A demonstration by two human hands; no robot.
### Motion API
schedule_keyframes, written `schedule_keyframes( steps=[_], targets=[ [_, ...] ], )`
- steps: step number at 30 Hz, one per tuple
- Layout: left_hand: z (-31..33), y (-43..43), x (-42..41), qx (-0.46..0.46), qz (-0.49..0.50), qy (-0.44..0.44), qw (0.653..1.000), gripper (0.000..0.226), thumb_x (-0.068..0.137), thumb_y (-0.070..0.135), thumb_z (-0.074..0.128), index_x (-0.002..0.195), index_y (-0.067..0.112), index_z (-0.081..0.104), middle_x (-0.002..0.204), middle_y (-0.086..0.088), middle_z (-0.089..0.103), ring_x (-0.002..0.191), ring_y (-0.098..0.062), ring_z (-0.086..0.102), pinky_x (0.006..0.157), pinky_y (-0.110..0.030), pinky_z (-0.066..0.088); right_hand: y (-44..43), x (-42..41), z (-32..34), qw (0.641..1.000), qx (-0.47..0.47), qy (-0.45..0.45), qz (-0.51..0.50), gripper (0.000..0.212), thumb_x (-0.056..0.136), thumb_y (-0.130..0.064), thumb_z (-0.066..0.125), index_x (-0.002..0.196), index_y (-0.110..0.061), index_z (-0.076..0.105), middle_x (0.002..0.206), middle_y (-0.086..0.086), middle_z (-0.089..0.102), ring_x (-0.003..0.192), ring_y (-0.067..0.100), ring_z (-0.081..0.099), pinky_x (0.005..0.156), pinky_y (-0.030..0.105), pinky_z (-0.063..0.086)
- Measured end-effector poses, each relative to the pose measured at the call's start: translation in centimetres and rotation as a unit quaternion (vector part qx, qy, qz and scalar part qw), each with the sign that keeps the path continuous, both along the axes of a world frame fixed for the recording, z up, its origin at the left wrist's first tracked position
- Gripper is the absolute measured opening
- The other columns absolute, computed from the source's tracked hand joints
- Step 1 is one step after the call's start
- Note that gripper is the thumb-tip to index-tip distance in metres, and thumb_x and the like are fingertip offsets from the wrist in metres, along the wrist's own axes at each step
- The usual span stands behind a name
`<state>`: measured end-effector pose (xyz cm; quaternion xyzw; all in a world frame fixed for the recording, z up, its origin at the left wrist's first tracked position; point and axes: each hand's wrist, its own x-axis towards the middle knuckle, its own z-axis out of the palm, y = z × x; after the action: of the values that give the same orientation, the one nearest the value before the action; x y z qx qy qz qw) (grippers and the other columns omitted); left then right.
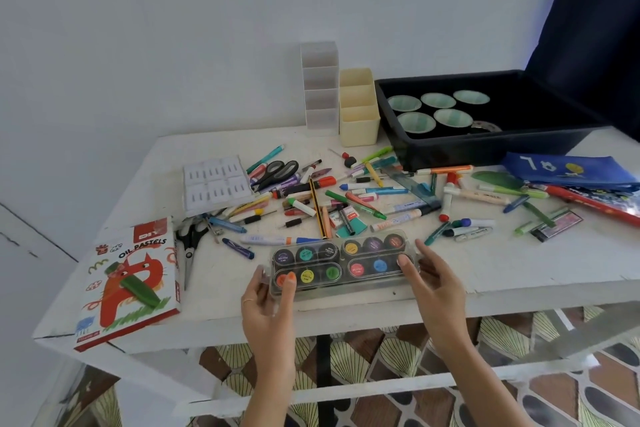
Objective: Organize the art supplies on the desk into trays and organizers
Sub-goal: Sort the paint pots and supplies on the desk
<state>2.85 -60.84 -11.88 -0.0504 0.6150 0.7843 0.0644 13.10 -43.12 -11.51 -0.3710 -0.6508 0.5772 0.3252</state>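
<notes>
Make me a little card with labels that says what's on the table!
Hands: left hand grips the paint set at its left end; right hand touches its right end.
Paint set: clear case, twelve pots, near the table front edge.
Pastel box: front left corner.
Black tray: back right, five paper cups inside.
Organizers: clear one, yellow one, at the back.
Loose: markers, crayons, scissors.

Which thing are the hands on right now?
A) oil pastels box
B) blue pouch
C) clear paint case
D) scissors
C: the left hand pinches the left end of the clear paint case, and the right hand lays its fingers on the right end.
</notes>
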Motion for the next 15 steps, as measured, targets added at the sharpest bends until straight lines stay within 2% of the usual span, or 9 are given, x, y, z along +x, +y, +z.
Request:
schedule_keyframes(
  steps=[2,5,9,12,15],
  targets=[
    [0.04,-0.06,0.20,-0.004,-0.003,0.011,1.000,0.053,0.079,0.019,0.071,0.127,0.023,0.051,0.125,0.000,0.059,0.113,-0.010,0.058,0.095,-0.028,0.046,0.09,0.02,-0.21,1.000,0.011,-0.008,0.015,0.050,0.081,-0.033,0.068,0.128,-0.024,0.057,0.107,0.001,0.064,0.098,0.016,0.057,0.081,0.017,0.045],
    [0.04,-0.19,0.19,-0.021,-0.016,0.020,0.999,0.055,0.078,0.025,0.071,0.128,0.026,0.050,0.126,0.001,0.058,0.115,-0.009,0.057,0.099,-0.033,0.046,0.47,0.05,-0.55,0.999,0.019,-0.024,0.040,0.049,0.084,-0.037,0.064,0.130,-0.026,0.055,0.108,0.006,0.063,0.102,0.022,0.057,0.087,0.029,0.046],
    [-0.02,-0.24,0.12,-0.049,-0.036,0.041,0.997,0.054,0.081,0.027,0.069,0.131,0.028,0.048,0.127,0.001,0.057,0.114,-0.009,0.057,0.099,-0.034,0.046,0.72,0.06,-0.53,0.997,0.030,-0.035,0.059,0.047,0.085,-0.040,0.060,0.130,-0.027,0.054,0.104,0.001,0.062,0.102,0.018,0.056,0.083,0.023,0.042],
    [0.16,-0.42,0.07,-0.072,-0.038,0.052,0.995,0.050,0.084,0.023,0.066,0.131,0.025,0.048,0.126,-0.001,0.056,0.111,-0.007,0.058,0.095,-0.027,0.048,0.44,0.02,-0.51,0.997,0.042,-0.043,0.057,0.053,0.082,-0.047,0.056,0.130,-0.028,0.053,0.101,-0.001,0.061,0.100,0.017,0.054,0.084,0.027,0.042],
    [0.74,-0.69,-0.54,-0.107,-0.047,0.062,0.991,0.040,0.086,0.015,0.064,0.124,0.017,0.054,0.117,0.000,0.060,0.102,-0.003,0.059,0.079,-0.011,0.050,0.26,0.08,-0.62,0.996,0.057,-0.048,0.053,0.054,0.081,-0.050,0.053,0.131,-0.030,0.051,0.098,-0.003,0.060,0.099,0.018,0.053,0.084,0.029,0.041]
  ],
)
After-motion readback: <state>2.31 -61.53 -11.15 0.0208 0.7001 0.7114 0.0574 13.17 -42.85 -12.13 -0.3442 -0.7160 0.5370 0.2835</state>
